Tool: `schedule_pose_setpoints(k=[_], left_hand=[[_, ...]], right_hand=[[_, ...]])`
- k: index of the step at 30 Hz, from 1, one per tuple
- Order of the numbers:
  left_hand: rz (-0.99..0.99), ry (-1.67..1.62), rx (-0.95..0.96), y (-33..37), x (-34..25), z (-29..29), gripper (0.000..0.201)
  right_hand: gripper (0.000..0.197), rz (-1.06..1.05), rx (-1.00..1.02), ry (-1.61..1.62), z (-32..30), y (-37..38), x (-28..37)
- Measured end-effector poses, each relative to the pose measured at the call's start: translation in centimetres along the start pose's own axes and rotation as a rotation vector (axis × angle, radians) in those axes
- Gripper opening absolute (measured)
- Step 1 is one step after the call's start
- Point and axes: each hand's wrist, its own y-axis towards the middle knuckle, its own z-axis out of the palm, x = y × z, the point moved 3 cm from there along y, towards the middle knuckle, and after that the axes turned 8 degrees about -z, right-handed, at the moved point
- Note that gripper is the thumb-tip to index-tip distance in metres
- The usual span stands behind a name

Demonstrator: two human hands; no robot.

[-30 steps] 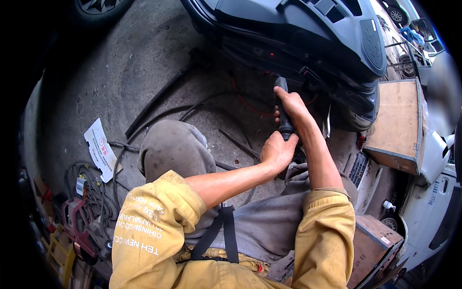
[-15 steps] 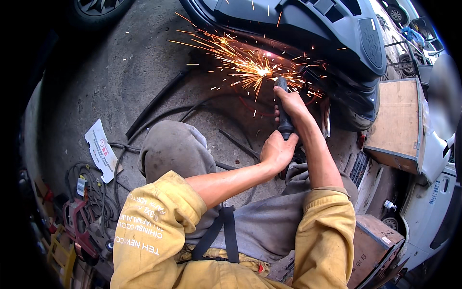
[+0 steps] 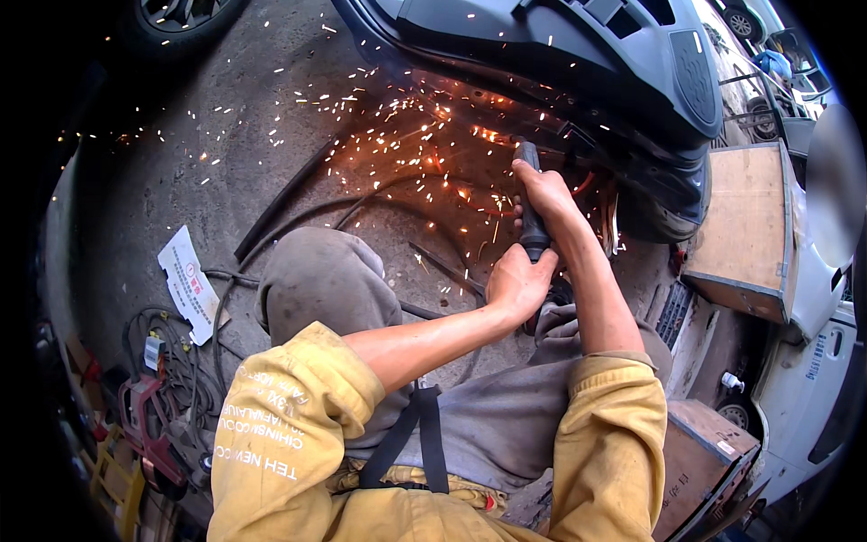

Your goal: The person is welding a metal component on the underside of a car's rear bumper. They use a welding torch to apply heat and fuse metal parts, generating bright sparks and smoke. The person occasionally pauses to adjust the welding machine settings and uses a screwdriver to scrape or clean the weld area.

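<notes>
My right hand (image 3: 546, 191) is wrapped round the front of a black welding torch (image 3: 533, 217). Closed on the rear end of the same torch is my left hand (image 3: 517, 285), lower and nearer to my body. The torch's tip points at the lower edge of a dark grey vehicle door (image 3: 578, 68) with a moulded trim panel. Along that edge, just left of the tip, metal glows orange (image 3: 490, 135). Sparks (image 3: 370, 135) scatter across the concrete floor and round my hands. The torch's exact contact with the metal is hard to make out.
Black hoses (image 3: 316, 210) and a dark strip (image 3: 289, 194) lie on the floor ahead. A white printed sheet (image 3: 188, 282) is at left, above a tangle of cables and a red-framed machine (image 3: 149, 425). Wooden crates (image 3: 742, 217) and a white vehicle (image 3: 804, 406) stand at right.
The bright burst at the torch tip has faded to an orange glow. Sparks have spread as scattered dots, farther left and downward. Both hands stay in nearly the same place.
</notes>
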Motion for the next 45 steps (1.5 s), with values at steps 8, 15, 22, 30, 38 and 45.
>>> schedule_pose_setpoints(k=[8,15,22,30,38,45], left_hand=[[0.048,-0.025,-0.056,-0.49,-0.09,0.10,0.047],[0.071,-0.013,-0.073,-0.05,0.18,0.17,0.047],[0.046,-0.029,-0.062,-0.09,0.16,0.22,0.046],[0.042,-0.033,-0.064,-0.15,0.10,0.14,0.046],[0.022,-0.024,-0.004,-0.09,0.13,0.08,0.056],[0.060,-0.007,-0.060,-0.04,0.26,0.14,0.046]], right_hand=[[0.043,0.003,-0.017,0.016,-0.15,-0.45,0.05],[0.045,0.008,0.005,0.010,0.05,-0.07,0.08],[0.045,0.007,0.018,0.014,0.14,-0.03,0.03],[0.044,0.019,0.026,0.026,0.23,-0.04,0.04],[0.041,0.037,0.045,0.036,0.09,0.06,-0.08],[0.041,0.017,0.038,0.052,0.22,-0.11,0.04]])
